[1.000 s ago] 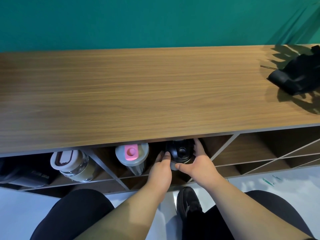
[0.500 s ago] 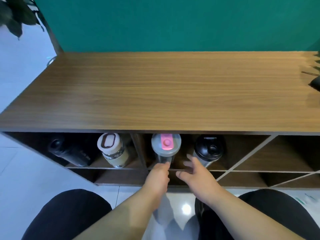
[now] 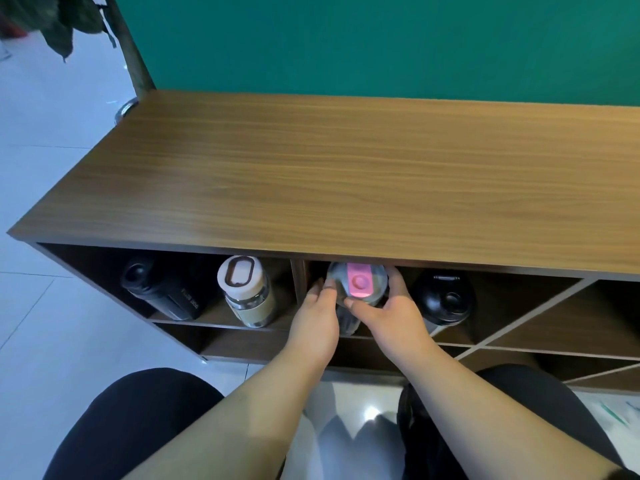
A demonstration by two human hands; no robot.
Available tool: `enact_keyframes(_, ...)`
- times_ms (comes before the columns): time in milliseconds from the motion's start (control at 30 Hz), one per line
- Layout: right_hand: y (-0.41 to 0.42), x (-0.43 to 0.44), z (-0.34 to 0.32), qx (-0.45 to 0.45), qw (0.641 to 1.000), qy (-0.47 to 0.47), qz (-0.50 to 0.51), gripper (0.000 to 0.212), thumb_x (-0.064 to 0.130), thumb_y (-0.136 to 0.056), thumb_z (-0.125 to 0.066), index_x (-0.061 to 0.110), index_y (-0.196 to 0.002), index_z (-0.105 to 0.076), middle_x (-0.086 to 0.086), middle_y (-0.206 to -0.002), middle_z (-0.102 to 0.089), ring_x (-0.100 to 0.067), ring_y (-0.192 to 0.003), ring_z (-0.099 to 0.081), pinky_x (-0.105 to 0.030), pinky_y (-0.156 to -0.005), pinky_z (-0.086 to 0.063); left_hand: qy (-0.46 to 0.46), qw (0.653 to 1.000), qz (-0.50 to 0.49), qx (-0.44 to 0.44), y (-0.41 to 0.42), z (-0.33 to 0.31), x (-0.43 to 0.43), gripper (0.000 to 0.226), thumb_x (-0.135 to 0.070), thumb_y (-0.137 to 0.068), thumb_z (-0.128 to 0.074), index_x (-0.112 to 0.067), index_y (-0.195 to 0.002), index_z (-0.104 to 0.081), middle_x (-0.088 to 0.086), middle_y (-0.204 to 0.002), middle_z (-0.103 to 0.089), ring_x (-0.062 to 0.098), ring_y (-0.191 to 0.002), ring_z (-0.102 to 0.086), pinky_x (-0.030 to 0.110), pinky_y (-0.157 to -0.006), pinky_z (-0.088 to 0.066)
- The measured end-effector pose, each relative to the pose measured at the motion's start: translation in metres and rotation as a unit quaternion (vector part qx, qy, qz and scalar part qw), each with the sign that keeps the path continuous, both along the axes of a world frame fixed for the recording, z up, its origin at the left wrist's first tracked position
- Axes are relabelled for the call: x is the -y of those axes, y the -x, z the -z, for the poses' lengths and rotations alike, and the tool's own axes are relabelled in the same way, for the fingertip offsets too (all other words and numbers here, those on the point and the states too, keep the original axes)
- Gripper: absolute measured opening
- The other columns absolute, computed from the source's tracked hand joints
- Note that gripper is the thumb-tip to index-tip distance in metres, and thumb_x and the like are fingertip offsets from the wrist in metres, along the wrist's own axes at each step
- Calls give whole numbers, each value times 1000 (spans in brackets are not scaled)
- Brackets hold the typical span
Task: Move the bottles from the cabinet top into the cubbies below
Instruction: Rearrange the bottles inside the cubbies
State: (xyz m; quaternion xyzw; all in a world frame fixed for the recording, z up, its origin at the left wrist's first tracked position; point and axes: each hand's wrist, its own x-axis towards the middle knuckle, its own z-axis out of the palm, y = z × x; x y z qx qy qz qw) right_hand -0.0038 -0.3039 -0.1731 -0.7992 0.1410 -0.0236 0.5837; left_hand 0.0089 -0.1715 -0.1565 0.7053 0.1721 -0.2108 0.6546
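A clear bottle with a grey lid and pink cap [image 3: 356, 283] lies in a cubby under the wooden cabinet top [image 3: 346, 181]. My left hand [image 3: 317, 315] grips its left side and my right hand [image 3: 391, 315] grips its right side. A black-lidded bottle [image 3: 445, 301] lies just right of it in the same cubby. In the left cubby lie a glass bottle with a white lid [image 3: 246, 292] and a black bottle [image 3: 162, 292]. No bottle stands on the cabinet top in this view.
A teal wall rises behind the cabinet. A potted plant [image 3: 52, 22] stands at the far left on the white tiled floor. Diagonal dividers form cubbies [image 3: 554, 320] at the right. My knees in black trousers are at the bottom.
My hands left the black-lidded bottle, shifted left and closed around the pink-capped bottle. The view swung left, so the black object on the cabinet's right end is out of sight.
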Motion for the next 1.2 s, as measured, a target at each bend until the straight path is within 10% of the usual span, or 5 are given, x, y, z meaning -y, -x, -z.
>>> enact_keyframes(233, 1, 1, -3, -11, 1000, 6, 5, 78, 28, -72, -85, 30, -137, -42, 13, -115, -66, 0, -106, -61, -17, -84, -46, -49, 999, 21, 12, 6, -6, 1, 68, -60, -85, -37, -29, -143, -54, 4, -133, -69, 24, -126, -61, 45, -114, -43)
enact_keyframes(400, 22, -9, -2, -87, 996, -18, 15, 98, 28, -71, -85, 18, -149, -27, 12, -121, -57, -3, -113, -56, -27, -96, -41, -37, 997, 33, -52, 23, -14, -27, 18, -42, -105, -47, -32, -110, -62, 1, -121, -66, 19, -119, -59, 44, -110, -45)
enact_keyframes(567, 56, -49, -9, -285, 934, 15, -216, 64, 37, -80, -74, 13, -135, -51, 2, -117, -64, -11, -102, -61, -18, -85, -43, -54, 996, 26, -65, 31, -40, -105, 12, -35, -102, -56, -31, -109, -65, -2, -120, -67, 19, -116, -61, 38, -91, -46)
enact_keyframes(800, 10, -126, -25, -138, 979, -16, -147, 82, 34, -85, -69, 25, -154, -27, 2, -156, -36, -15, -141, -34, -37, -115, -30, -63, 996, -47, -42, -5, -28, -158, 57, -57, -103, -42, -29, -153, -44, 2, -150, -52, 28, -143, -46, 47, -118, -35)
enact_keyframes(1200, -41, -159, -22, -129, 987, 31, -91, 61, 28, -91, -58, 33, -148, -38, 6, -129, -62, -20, -120, -57, -33, -94, -45, 12, 999, -42, -13, -25, -15, -155, 114, -100, -57, -27, -41, -150, -52, -3, -151, -61, 17, -142, -51, 48, -125, -30)
